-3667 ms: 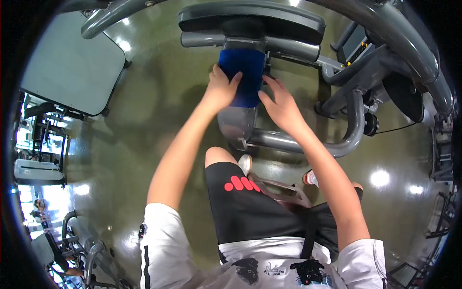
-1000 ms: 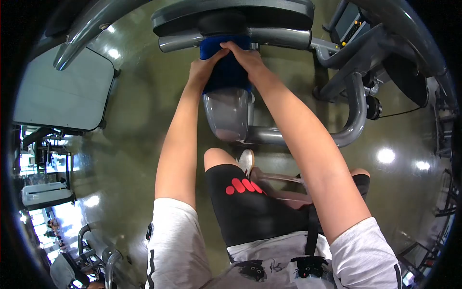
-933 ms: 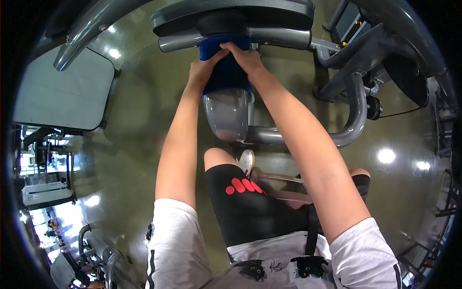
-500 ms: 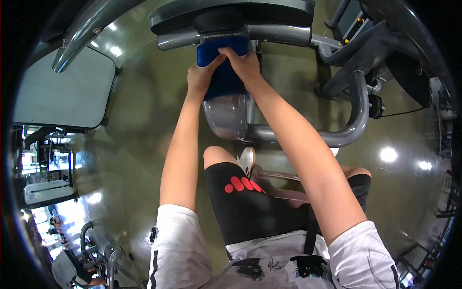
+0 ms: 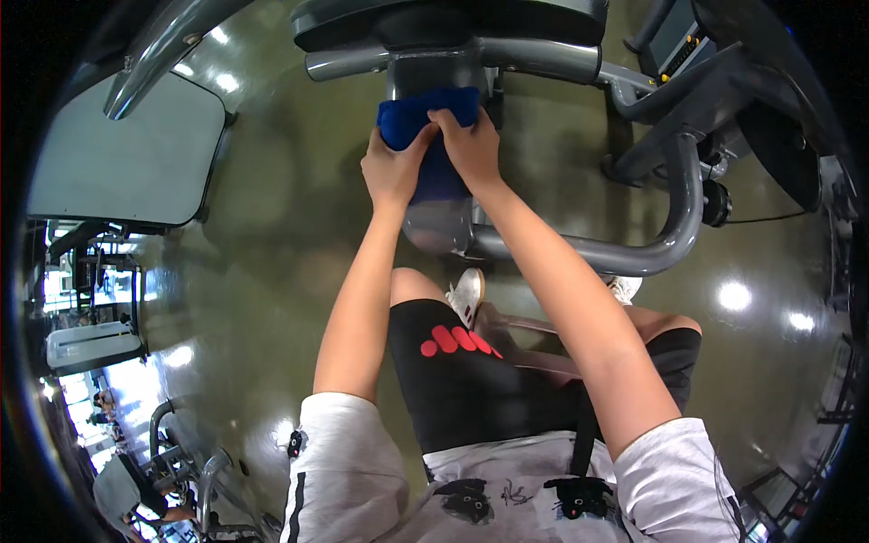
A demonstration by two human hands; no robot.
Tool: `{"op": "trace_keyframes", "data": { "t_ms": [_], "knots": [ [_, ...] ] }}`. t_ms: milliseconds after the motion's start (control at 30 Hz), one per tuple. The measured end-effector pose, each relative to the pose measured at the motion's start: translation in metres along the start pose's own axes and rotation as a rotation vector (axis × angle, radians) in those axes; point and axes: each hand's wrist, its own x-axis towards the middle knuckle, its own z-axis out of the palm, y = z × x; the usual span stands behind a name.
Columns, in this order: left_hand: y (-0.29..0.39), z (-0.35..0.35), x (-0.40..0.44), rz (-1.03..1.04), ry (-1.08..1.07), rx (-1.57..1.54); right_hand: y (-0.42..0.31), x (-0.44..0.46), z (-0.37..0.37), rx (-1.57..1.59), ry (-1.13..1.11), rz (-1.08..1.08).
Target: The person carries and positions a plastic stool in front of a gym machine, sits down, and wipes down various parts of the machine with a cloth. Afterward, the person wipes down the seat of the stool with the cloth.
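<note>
A blue cloth (image 5: 441, 172) lies over the grey metal beam (image 5: 439, 224) of a gym machine, just below its black pad. My left hand (image 5: 395, 169) grips the cloth's left side, thumb on top and fingers hidden beneath the edge. On the cloth's right side, my right hand (image 5: 469, 149) holds it in the same way. The two thumbs meet near the middle of the cloth. Its upper edge looks folded or bunched above the thumbs, and bare beam shows between it and the pad.
The wide black pad (image 5: 448, 25) crosses the top. A curved grey tube (image 5: 692, 195) runs along the right, near a weight stack. On the left stand a large grey panel (image 5: 136, 149) and a metal bar (image 5: 149, 72). Further machines and a person (image 5: 172, 507) appear lower left.
Earlier my hands lay apart and loosely spread on the cloth; now both grip its sides with thumbs together. Over the last second, hands and cloth have slid down the beam, away from the pad.
</note>
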Motion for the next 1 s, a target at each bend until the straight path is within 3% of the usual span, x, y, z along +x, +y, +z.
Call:
{"op": "trace_keyframes", "data": {
  "t_ms": [267, 600, 1000],
  "knots": [
    [-0.009, -0.001, -0.023, 0.035, 0.081, 0.056, 0.013, -0.025, 0.000, -0.028, 0.052, -0.032],
    [-0.055, 0.010, -0.051, 0.190, 0.195, -0.007, 0.048, -0.051, -0.010, 0.129, -0.023, -0.297],
    [-0.101, 0.021, -0.080, 0.167, 0.210, -0.113, 0.082, -0.076, -0.016, 0.099, -0.083, -0.259]
  ]
}}
